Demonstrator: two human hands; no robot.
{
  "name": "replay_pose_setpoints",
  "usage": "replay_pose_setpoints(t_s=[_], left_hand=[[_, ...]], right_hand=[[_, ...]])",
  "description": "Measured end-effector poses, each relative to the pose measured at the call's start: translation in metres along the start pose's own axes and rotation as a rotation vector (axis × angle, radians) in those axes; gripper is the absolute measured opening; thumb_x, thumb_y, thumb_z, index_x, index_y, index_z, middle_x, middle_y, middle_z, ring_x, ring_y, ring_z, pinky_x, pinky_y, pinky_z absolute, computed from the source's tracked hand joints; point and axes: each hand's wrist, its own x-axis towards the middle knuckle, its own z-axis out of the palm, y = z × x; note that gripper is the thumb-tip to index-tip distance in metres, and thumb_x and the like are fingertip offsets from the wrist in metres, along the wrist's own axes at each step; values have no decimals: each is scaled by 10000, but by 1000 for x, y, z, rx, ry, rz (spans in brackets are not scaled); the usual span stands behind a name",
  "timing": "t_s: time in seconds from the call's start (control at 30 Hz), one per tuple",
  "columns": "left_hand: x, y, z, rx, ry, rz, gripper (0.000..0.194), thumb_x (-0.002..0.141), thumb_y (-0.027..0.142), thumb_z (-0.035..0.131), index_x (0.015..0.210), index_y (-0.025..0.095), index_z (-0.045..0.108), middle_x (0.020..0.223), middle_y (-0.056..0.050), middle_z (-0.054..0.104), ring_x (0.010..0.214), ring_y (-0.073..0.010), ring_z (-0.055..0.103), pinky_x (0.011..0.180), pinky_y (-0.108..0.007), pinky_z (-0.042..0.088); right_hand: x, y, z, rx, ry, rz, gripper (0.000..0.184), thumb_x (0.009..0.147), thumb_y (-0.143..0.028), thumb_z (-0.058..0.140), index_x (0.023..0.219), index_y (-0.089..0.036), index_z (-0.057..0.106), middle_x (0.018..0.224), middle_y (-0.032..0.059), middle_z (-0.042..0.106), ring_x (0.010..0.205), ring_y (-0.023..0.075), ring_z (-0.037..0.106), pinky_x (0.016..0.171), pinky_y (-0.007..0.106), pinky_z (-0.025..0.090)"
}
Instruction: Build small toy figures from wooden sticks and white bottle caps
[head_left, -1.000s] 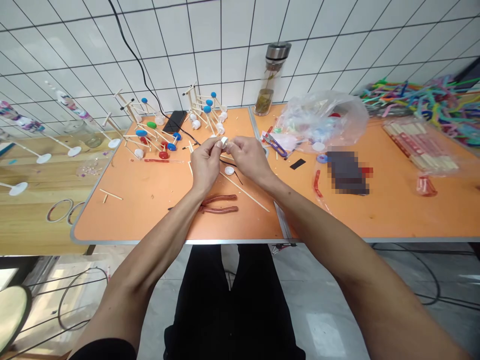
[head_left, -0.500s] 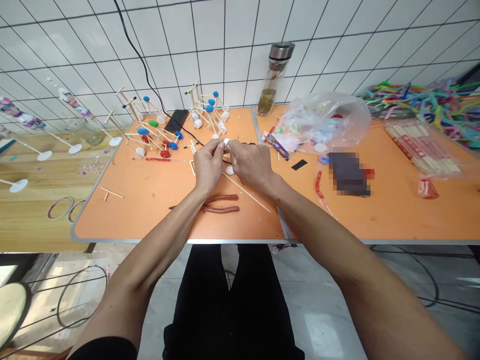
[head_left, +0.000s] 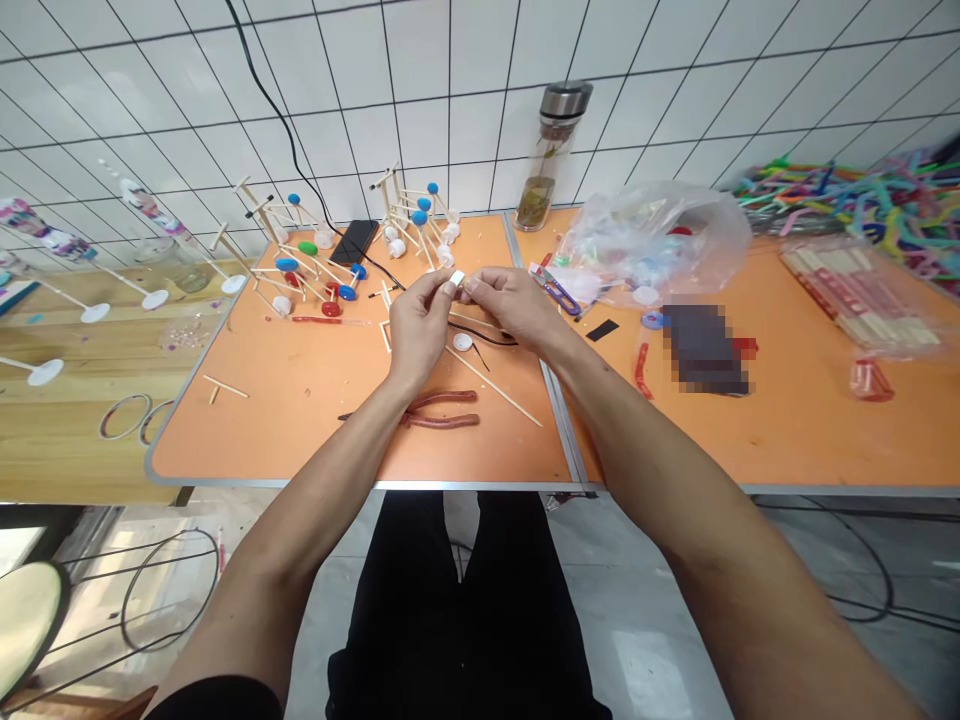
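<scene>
White tiled wall [head_left: 450,100] fills the top of my feed, a black cable [head_left: 281,120] dropping down it. At far left, white-disc stands [head_left: 95,313] lie on a wooden table [head_left: 67,430]. Moving right, an orange folding table [head_left: 262,420] carries stick frames with blue, red and green caps [head_left: 286,264], and a smartphone [head_left: 354,242] lies behind them.

At centre, the work in hand looks like fine fitting at the fingertips. The left hand [head_left: 420,320] pinches a small white piece [head_left: 456,282] between thumb and forefinger, above the table and just short of the right hand [head_left: 510,305]. Those right fingers are drawn together close against it, but I cannot tell whether they grip it. Below lie a white bottle cap [head_left: 463,342], a loose wooden stick [head_left: 495,385] and red-handled pliers [head_left: 442,421].

Further right are thread snips [head_left: 555,290], a glass bottle [head_left: 553,160], a plastic bag [head_left: 652,240], a pixelated blur, bagged wooden sticks [head_left: 855,300] and pipe cleaners [head_left: 847,210].

From here, the next move calls for a steady pinch, since that piece is tiny.
</scene>
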Motion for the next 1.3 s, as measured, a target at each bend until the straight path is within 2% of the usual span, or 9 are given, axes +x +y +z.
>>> replay_pose_setpoints(t_s=[0.13, 0.23, 0.37, 0.47, 0.63, 0.8, 1.03, 1.3], left_hand=[[4, -2, 1, -205, -63, -43, 398, 913, 543, 890, 1176, 252, 821, 1242, -84, 859, 1224, -282, 807, 1139, -435, 601], [4, 1, -1, -270, -104, -127, 383, 873, 498, 937, 1149, 255, 829, 1244, -92, 865, 1276, -299, 801, 1165, -461, 600], [3, 2, -2, -314, -96, -169, 301, 863, 442, 952, 1079, 256, 856, 1150, -79, 883, 1180, -284, 832, 1149, -471, 620], [4, -2, -3, -319, -63, -226, 318, 854, 475, 960, 1067, 257, 867, 1136, -64, 887, 1133, -271, 841, 1116, -464, 644], [8, -11, -7, -367, -56, -331, 375, 849, 523, 960, 1092, 253, 869, 1094, -58, 891, 1055, -239, 861, 1026, -394, 680], [9, -11, -7, -381, -53, -334, 346, 867, 511, 950, 1072, 246, 863, 1103, -56, 891, 1060, -231, 866, 1003, -367, 688], [7, -8, -5, -344, -46, -319, 357, 859, 517, 949, 1073, 244, 867, 1101, -60, 891, 1070, -241, 865, 1026, -392, 681], [6, -11, -4, -356, -5, -291, 306, 874, 490, 942, 1066, 259, 882, 1109, -41, 893, 1022, -216, 863, 1023, -381, 684]], right_hand=[[4, 1, -16, 9, -28, -43, 680, 817, -897, 763, 861, -220, 728, 613, -46, 523, 614, 144, 462, 574, 287, 299], [4, -3, -19, -28, -34, -54, 672, 836, -897, 748, 854, -226, 740, 639, -28, 563, 641, 154, 484, 579, 288, 307], [1, -11, -12, -114, 16, -92, 558, 927, -774, 741, 815, -228, 729, 737, 18, 667, 718, 181, 554, 647, 303, 382], [-2, -13, -3, -286, 91, -135, 464, 1041, -621, 655, 805, -226, 716, 807, 39, 728, 770, 199, 601, 724, 322, 418], [-9, -14, 6, -724, 189, -194, 340, 1107, -357, 537, 886, -210, 749, 883, 73, 778, 802, 233, 634, 748, 353, 359], [-15, -21, 11, -978, 172, -190, 350, 1146, -297, 443, 1066, -196, 767, 1068, 129, 826, 928, 291, 691, 752, 372, 336], [-19, -31, 15, -1082, 131, -118, 372, 1174, -298, 405, 1165, -176, 756, 1152, 167, 828, 990, 327, 712, 751, 380, 335], [-18, -31, 17, -1035, 129, -49, 382, 1174, -343, 431, 1171, -185, 778, 1064, 164, 842, 931, 337, 743, 730, 379, 329]])
